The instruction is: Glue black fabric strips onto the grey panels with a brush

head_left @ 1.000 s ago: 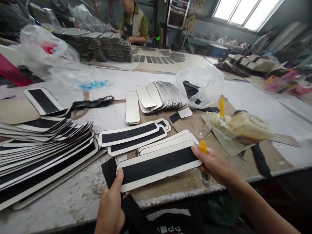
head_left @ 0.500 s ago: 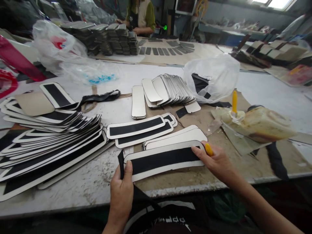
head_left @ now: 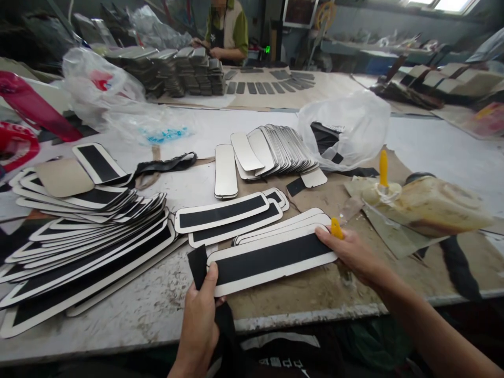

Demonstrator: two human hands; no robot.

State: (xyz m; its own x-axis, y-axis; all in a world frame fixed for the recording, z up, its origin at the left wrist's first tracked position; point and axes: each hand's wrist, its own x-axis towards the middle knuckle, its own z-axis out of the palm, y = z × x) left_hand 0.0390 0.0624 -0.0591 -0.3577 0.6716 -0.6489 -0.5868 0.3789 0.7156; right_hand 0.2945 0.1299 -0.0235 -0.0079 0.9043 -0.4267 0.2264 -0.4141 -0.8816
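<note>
A long white panel with rounded corners and a black strip on its face point(head_left: 271, 257) spans both hands above the near table edge. My left hand point(head_left: 200, 315) closes on its left end, thumb on top. A loose black fabric strip point(head_left: 197, 264) is in the same hand, hanging below it too. My right hand point(head_left: 350, 251) pinches the panel's right end and also keeps a yellow-handled tool point(head_left: 336, 229), whose lower end is hard to make out. Just behind lie plain white panels point(head_left: 291, 223) and several black-striped panels point(head_left: 222, 210).
Striped panels point(head_left: 90, 252) pile up at left. Small cream pieces point(head_left: 283, 149) stand in a row near a plastic bag point(head_left: 346, 128). At right, a yellow-handled brush point(head_left: 383, 170) rests at a stained plastic container point(head_left: 437, 202). A person point(head_left: 230, 31) works across the table.
The panel's right end has shifted slightly right and the panel looks flatter. The loose black strip at my left hand has turned, showing more of its broad face. The view has shifted slightly.
</note>
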